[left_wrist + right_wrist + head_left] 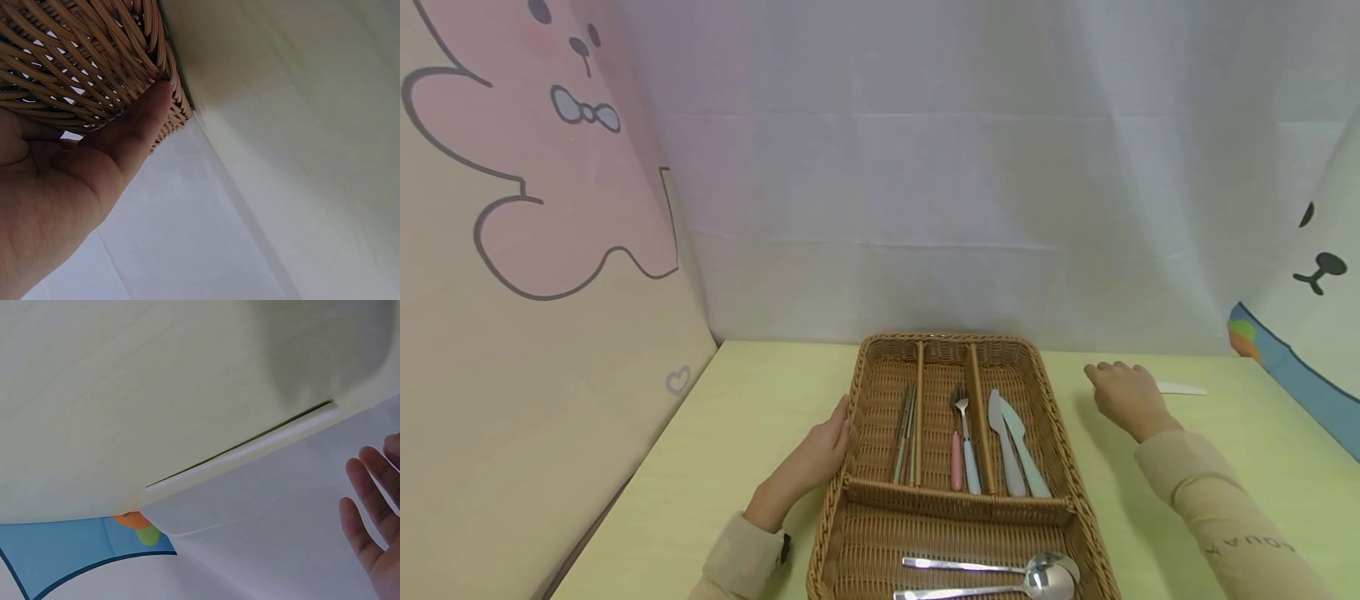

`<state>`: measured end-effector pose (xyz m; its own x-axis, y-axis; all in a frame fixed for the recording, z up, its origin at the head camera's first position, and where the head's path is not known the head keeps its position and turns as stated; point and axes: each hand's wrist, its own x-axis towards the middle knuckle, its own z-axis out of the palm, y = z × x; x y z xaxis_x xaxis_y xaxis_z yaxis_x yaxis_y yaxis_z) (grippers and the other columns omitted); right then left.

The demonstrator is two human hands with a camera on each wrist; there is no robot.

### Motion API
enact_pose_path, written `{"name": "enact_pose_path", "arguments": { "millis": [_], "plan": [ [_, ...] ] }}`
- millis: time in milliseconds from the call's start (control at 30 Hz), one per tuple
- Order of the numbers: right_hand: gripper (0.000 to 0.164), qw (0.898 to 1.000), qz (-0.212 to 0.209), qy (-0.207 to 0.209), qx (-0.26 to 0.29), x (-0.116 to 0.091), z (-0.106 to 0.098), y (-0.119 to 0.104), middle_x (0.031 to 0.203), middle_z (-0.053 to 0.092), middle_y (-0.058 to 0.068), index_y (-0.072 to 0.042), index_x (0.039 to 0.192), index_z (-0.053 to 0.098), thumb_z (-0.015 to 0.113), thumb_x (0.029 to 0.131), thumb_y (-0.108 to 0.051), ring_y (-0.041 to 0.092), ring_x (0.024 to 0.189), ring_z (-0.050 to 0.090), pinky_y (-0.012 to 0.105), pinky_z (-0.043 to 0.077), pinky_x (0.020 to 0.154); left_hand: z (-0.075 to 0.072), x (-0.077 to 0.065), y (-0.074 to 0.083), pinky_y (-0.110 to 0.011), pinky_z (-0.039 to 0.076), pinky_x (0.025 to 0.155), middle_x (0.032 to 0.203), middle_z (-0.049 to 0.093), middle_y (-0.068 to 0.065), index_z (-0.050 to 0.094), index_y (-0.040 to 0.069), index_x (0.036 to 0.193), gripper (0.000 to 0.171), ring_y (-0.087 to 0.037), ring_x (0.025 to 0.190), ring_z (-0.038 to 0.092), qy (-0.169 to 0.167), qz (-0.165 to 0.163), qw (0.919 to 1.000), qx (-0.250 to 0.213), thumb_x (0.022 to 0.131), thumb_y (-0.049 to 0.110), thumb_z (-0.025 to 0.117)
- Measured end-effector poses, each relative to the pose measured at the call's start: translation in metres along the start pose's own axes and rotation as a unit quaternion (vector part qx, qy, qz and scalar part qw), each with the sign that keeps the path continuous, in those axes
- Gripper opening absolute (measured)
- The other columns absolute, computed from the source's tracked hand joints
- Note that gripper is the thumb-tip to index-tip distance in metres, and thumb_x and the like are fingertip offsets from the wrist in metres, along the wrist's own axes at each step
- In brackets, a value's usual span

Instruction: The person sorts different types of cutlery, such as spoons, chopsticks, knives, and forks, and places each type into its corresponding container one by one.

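Observation:
My left hand (pixel 815 454) rests against the outer left side of a wicker cutlery basket (pixel 852 487). In the left wrist view its straight thumb (pixel 147 115) lies along the woven wall. Off the basket's right side, my right hand (pixel 1126 402) hovers over the table beside a white knife (pixel 1182 388), partly hiding it in the head view. The right wrist view shows that hand's fingers (pixel 369 487) loosely spread, apart from the knife and holding nothing.
Chopsticks (pixel 904 437), two forks (pixel 967 450) and two knives (pixel 1009 450) lie in the basket's back compartments. Two metal spoons (pixel 1048 581) lie in the front one. A pale curtain (pixel 880 208) hangs behind the yellow table (pixel 760 383), with printed cloth at both sides.

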<state>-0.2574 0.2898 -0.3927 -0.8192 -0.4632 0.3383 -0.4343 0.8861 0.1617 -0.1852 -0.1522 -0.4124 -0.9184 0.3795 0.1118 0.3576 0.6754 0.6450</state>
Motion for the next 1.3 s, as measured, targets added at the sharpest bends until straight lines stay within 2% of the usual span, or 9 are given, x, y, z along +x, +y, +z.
{"name": "enact_pose_path", "arguments": {
  "millis": [67, 200, 300, 367, 467, 567, 633, 833, 1300],
  "plan": [
    [0.014, 1.0, 0.012, -0.015, 0.004, -0.002, 0.004, 0.004, 0.07, 0.06, 0.016, 0.007, 0.089, 0.058, 0.058, 0.075, 0.005, 0.031, 0.06, 0.054, 0.047, 0.052, 0.051, 0.0, 0.0, 0.0, -0.046, 0.046, 0.084, 0.064, 0.045, -0.005, 0.005, -0.012, 0.14, 0.049, -0.009, 0.04, 0.026, -0.003, -0.002, 1.0, -0.001, 0.102, 0.012, 0.022],
    [0.018, 0.999, 0.032, -0.042, 0.013, -0.007, 0.009, 0.01, 0.078, 0.062, 0.021, 0.009, 0.094, 0.057, 0.057, 0.077, 0.004, 0.034, 0.065, 0.056, 0.049, 0.052, 0.054, 0.0, 0.0, 0.0, -0.045, 0.046, 0.08, 0.064, 0.042, -0.003, 0.007, -0.012, 0.14, 0.048, -0.007, 0.04, 0.024, 0.002, 0.004, 1.0, 0.005, 0.102, 0.012, 0.022],
    [0.02, 0.998, 0.038, -0.053, 0.016, -0.01, 0.012, 0.012, 0.081, 0.062, 0.024, 0.01, 0.097, 0.056, 0.054, 0.077, 0.006, 0.036, 0.068, 0.057, 0.049, 0.053, 0.053, 0.0, -0.001, 0.002, -0.049, 0.044, 0.091, 0.071, 0.051, -0.013, 0.006, -0.012, 0.14, 0.048, -0.015, 0.047, 0.041, 0.001, 0.001, 1.0, 0.0, 0.102, 0.012, 0.022],
    [0.02, 0.997, 0.04, -0.057, 0.015, -0.012, 0.015, 0.013, 0.082, 0.061, 0.024, 0.01, 0.097, 0.056, 0.052, 0.078, 0.007, 0.037, 0.069, 0.057, 0.049, 0.053, 0.053, 0.0, -0.002, 0.002, -0.052, 0.04, 0.098, 0.092, 0.058, -0.029, 0.006, -0.012, 0.14, 0.048, -0.027, 0.069, 0.059, 0.0, -0.001, 1.0, -0.006, 0.102, 0.012, 0.022],
    [0.02, 0.998, 0.038, -0.053, 0.011, -0.015, 0.02, 0.014, 0.082, 0.061, 0.025, 0.01, 0.097, 0.055, 0.051, 0.077, 0.008, 0.039, 0.072, 0.056, 0.05, 0.053, 0.054, 0.0, -0.002, 0.003, -0.051, 0.039, 0.099, 0.088, 0.06, -0.027, 0.005, -0.013, 0.14, 0.049, -0.026, 0.066, 0.059, -0.006, -0.004, 0.9999, -0.013, 0.102, 0.013, 0.022],
    [0.021, 0.998, 0.036, -0.051, 0.006, -0.017, 0.024, 0.014, 0.085, 0.06, 0.026, 0.01, 0.098, 0.054, 0.052, 0.078, 0.007, 0.041, 0.075, 0.056, 0.051, 0.053, 0.056, 0.0, -0.002, 0.002, -0.047, 0.044, 0.092, 0.061, 0.049, -0.005, 0.004, -0.013, 0.14, 0.049, -0.011, 0.041, 0.036, -0.012, -0.007, 0.9998, -0.017, 0.102, 0.013, 0.022],
    [0.02, 0.999, 0.031, -0.045, 0.002, -0.019, 0.026, 0.014, 0.086, 0.059, 0.027, 0.009, 0.098, 0.053, 0.053, 0.078, 0.007, 0.042, 0.077, 0.055, 0.052, 0.053, 0.056, -0.001, -0.002, 0.002, -0.046, 0.044, 0.088, 0.056, 0.038, 0.003, 0.003, -0.012, 0.14, 0.05, -0.007, 0.039, 0.021, -0.014, -0.009, 0.9997, -0.017, 0.102, 0.013, 0.021],
    [0.018, 0.999, 0.025, -0.03, -0.006, -0.02, 0.03, 0.014, 0.088, 0.058, 0.026, 0.008, 0.097, 0.052, 0.054, 0.079, 0.005, 0.042, 0.079, 0.054, 0.053, 0.052, 0.055, -0.002, -0.001, 0.004, -0.052, 0.038, 0.099, 0.065, 0.044, -0.003, 0.004, -0.012, 0.14, 0.05, -0.01, 0.046, 0.032, -0.011, -0.01, 0.9998, -0.012, 0.102, 0.013, 0.022],
    [0.021, 0.998, 0.022, -0.059, -0.022, -0.019, 0.034, 0.015, 0.091, 0.058, 0.029, 0.01, 0.099, 0.052, 0.052, 0.078, 0.012, 0.044, 0.082, 0.054, 0.053, 0.053, 0.059, -0.002, -0.001, 0.003, -0.043, 0.046, 0.079, 0.051, 0.033, 0.005, 0.005, -0.013, 0.14, 0.049, -0.005, 0.038, 0.018, -0.007, 0.003, 1.0, -0.006, 0.102, 0.013, 0.021]
  ]
}}
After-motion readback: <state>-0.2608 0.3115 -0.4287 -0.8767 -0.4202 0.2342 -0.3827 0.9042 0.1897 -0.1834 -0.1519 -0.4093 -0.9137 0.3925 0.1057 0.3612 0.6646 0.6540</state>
